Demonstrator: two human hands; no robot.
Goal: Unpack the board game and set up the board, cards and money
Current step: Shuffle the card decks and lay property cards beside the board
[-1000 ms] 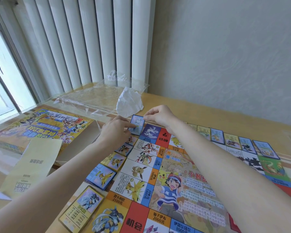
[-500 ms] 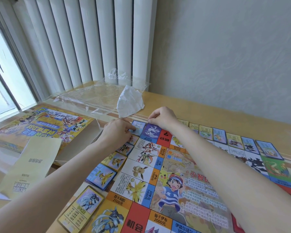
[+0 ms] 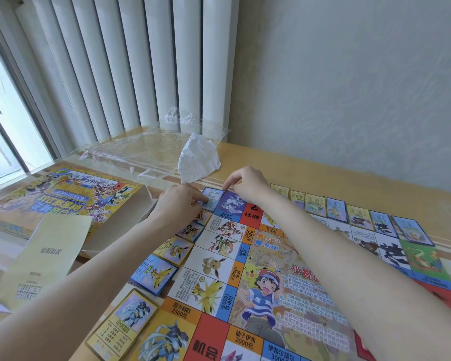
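The colourful game board (image 3: 266,272) lies open on the wooden table. A blue card (image 3: 212,197) lies at the board's far left corner. My left hand (image 3: 179,204) pinches its left edge with thumb and forefinger. My right hand (image 3: 248,184) pinches its far right corner with curled fingers. Several cards lie in a row along the board's left edge, among them a blue one (image 3: 155,276) and a yellow one (image 3: 123,324). Another row of cards (image 3: 349,212) runs along the far edge.
The yellow game box (image 3: 63,196) sits at the left, with a folded yellowish paper sheet (image 3: 39,259) in front of it. Clear plastic wrap (image 3: 146,152) and a crumpled white paper (image 3: 198,158) lie near the radiator. A wall bounds the table's far side.
The blue card, held raised above the corner a second ago, has come down flat onto the table at the board's far left corner. Both hands lowered with it.
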